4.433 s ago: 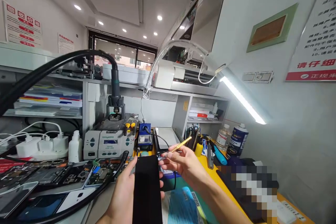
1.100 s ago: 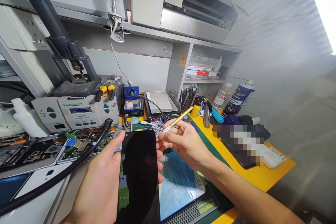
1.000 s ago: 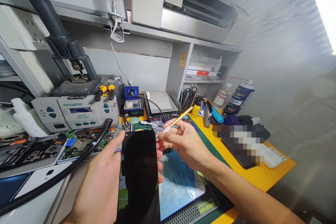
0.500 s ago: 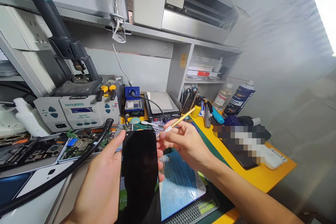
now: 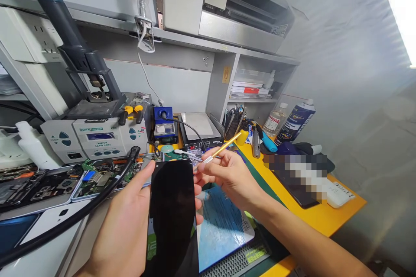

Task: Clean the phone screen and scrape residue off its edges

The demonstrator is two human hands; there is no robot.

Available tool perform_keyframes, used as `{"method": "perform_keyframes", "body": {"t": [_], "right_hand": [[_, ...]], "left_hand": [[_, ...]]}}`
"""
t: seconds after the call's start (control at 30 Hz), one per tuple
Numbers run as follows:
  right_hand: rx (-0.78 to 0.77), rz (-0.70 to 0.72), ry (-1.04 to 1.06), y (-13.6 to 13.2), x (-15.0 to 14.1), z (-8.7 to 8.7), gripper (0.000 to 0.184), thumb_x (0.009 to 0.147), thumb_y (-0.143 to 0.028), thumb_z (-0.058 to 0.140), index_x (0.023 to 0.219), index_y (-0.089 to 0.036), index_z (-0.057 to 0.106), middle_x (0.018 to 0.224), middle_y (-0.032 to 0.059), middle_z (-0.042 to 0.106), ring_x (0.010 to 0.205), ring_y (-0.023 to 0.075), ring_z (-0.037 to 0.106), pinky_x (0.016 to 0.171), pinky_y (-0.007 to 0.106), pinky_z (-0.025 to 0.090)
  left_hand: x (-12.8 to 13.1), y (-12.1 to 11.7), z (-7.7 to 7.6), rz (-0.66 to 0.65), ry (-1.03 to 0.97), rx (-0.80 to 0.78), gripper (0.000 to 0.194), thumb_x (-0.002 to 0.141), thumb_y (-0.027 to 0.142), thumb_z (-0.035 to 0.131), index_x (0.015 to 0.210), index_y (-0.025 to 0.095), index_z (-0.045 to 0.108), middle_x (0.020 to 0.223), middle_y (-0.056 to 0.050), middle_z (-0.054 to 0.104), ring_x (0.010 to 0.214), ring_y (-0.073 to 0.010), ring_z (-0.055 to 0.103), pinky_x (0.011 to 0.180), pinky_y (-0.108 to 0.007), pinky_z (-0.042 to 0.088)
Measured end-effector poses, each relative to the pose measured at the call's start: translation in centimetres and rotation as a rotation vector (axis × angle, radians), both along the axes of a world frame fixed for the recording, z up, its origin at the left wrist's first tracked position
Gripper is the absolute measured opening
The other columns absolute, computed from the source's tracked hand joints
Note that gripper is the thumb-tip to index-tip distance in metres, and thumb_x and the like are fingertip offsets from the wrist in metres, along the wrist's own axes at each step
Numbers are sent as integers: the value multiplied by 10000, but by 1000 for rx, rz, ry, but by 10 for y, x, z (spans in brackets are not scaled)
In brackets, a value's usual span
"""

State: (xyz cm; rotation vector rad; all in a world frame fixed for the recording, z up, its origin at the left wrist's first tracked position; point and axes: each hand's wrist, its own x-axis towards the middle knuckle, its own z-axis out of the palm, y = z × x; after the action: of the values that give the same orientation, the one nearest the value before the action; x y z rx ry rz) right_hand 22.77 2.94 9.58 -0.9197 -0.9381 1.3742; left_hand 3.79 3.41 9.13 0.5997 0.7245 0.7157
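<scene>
My left hand [image 5: 121, 220] is wrapped round a black smartphone [image 5: 172, 216], its thumb along the left edge and fingertips curling past the right edge. The dark glossy screen faces me and carries reflections. Beside the phone's top right corner, my right hand [image 5: 227, 173] pinches a slim gold-handled tool [image 5: 224, 145] with a silver front part. The handle slants up to the right. Its working tip points down towards the phone's upper right side; whether it touches cannot be made out. Beneath the hands lies a blue, worn-looking pad [image 5: 224, 229].
A hot-air station [image 5: 97, 138] stands at the left, with a black hose [image 5: 81, 214] crossing the front. Trays of circuit boards [image 5: 107, 177] lie below it. At the right are a spray can [image 5: 295, 121], a clear bottle [image 5: 275, 119] and a dark phone [image 5: 295, 190] on the yellow bench [image 5: 325, 223].
The view has shifted very slightly. Both hands keep their grips, and the phone and the gold-handled tool hold nearly the same position.
</scene>
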Motion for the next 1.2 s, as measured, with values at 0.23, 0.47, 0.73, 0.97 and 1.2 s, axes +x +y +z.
{"method": "perform_keyframes", "body": {"t": [0.23, 0.47, 0.73, 0.97, 1.2], "right_hand": [[-9, 4, -3, -1, -2, 2, 298, 669, -177, 836, 853, -161, 603, 678, 28, 749, 584, 144, 698, 611, 254, 559], [-16, -6, -8, 0, -1, 1, 313, 640, -168, 839, 843, -165, 602, 668, 29, 754, 569, 147, 700, 606, 255, 558], [-8, 17, -23, 2, -1, -2, 317, 653, -207, 856, 835, -168, 599, 678, 25, 756, 570, 163, 713, 625, 291, 583], [-20, 11, -26, 1, -1, -2, 330, 622, -202, 860, 814, -166, 595, 671, 29, 750, 578, 160, 708, 639, 303, 598], [-22, 23, -45, 0, -3, -2, 290, 640, -177, 830, 812, -159, 597, 669, 27, 742, 598, 154, 708, 643, 286, 588]], "left_hand": [[0, 1, -2, -37, -44, 5, 614, 941, 524, 479, 1211, 17, 695, 1017, -268, 736, 904, -408, 719, 880, -574, 578], [0, 1, -2, -39, -45, -18, 624, 939, 522, 483, 1203, -4, 690, 996, -294, 729, 857, -398, 719, 835, -545, 590], [0, 2, 0, -53, -106, -62, 590, 961, 499, 454, 1219, 24, 693, 943, -251, 751, 796, -354, 735, 747, -467, 611], [-2, 2, -2, -86, -89, -87, 639, 947, 540, 456, 1214, 7, 686, 884, -271, 747, 740, -347, 735, 691, -433, 607], [-1, 3, -3, -27, 53, 45, 632, 946, 544, 466, 1226, 21, 685, 947, -265, 740, 790, -403, 730, 739, -518, 604]]}}
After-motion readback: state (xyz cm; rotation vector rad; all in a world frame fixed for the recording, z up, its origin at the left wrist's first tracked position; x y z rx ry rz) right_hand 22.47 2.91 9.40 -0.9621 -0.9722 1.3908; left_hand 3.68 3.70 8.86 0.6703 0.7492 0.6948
